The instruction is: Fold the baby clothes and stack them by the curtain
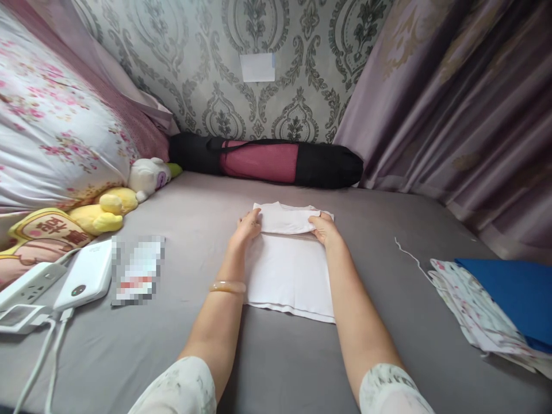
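A white cloth garment (288, 270) lies on the grey sheet (172, 356), its far part folded over in a flap toward me. My left hand (249, 224) pinches the left end of that flap, with the thumb on top. At the flap's right end my right hand (323, 226) grips the fabric between thumb and fingers, some fingers hidden under the cloth. The garment's near part lies flat between my forearms, its lower edge showing two layers.
A black and pink bag (259, 161) lies along the wall. Plush toys (103, 210), a power bank (86, 273), a power strip (32, 284) and cables are at left. Folded floral cloth (478, 310) and blue fabric (513, 293) lie at right, beside a white string.
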The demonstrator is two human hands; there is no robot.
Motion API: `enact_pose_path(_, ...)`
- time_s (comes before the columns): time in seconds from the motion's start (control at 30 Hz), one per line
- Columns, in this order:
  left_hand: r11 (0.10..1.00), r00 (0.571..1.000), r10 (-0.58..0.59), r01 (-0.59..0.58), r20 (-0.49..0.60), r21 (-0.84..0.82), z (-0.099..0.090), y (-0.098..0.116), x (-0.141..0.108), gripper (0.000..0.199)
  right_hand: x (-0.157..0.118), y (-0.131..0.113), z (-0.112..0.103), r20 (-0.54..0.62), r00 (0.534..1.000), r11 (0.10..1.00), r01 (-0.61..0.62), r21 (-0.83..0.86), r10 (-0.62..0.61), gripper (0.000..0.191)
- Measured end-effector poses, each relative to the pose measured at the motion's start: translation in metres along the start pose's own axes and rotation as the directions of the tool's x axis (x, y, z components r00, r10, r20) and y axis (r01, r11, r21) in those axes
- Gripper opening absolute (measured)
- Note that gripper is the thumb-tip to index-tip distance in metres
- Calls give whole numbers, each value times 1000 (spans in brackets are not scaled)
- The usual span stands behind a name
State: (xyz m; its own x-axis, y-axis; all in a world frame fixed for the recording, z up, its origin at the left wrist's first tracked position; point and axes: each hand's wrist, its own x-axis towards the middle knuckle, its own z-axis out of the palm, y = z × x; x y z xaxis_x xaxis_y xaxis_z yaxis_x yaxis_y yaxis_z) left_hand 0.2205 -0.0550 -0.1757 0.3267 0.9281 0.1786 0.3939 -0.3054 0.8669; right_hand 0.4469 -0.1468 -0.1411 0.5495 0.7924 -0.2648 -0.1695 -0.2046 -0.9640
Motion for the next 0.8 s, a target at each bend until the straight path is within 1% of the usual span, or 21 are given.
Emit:
enact_pose_path(0.07,993,997,-63,59,39,100,0,3,-1,47,1,2,-3,-42,999,997,19,-79,-22,51)
enact_pose_path(0.1,989,995,-87,80,48,125,-1,5,-2,49,2,3,-5,-69,997,994,23,-104,-30,53)
enact_pose_path(0.23,984,994,-93,82,65,157,-4,14,-4,49,4,2,-15,-142,988,984,28,-176,-53,56)
enact_pose_path(0.3,979,992,-104,89,71,181,-5,19,-6,51,5,-1,-20,-168,982,969,39,-245,-82,57)
enact_pose_path(0.37,972,991,-108,88,79,216,-6,26,-7,53,4,-4,-23,-198,971,923,48,-381,-133,55)
enact_pose_path(0.43,969,994,-67,45,85,242,-4,36,-8,52,0,-7,-21,-198,951,818,85,-569,-237,51)
enact_pose_path(0.47,967,996,-30,7,88,254,-1,41,-9,51,-4,-9,-18,-162,940,744,125,-657,-301,50)
enact_pose_path(0.5,962,995,10,-35,95,271,2,47,-9,50,-9,-10,-13,-97,927,661,182,-728,-362,50)
enact_pose_path(0.57,936,989,72,-112,131,333,13,58,-11,48,-20,-10,0,87,895,495,321,-808,-438,51)
enact_pose_path(0.6,916,984,86,-140,157,377,18,63,-13,48,-27,-9,8,179,879,418,379,-826,-443,52)
enact_pose_path(0.67,863,975,90,-179,204,473,29,70,-16,49,-39,-7,23,324,851,287,460,-840,-413,54)
enact_pose_path(0.73,801,968,79,-203,238,564,37,71,-20,49,-48,-2,34,420,832,198,509,-837,-363,55)
enact_pose_path(0.8,748,965,44,-203,258,632,41,68,-24,49,-53,4,40,470,823,144,532,-834,-319,56)
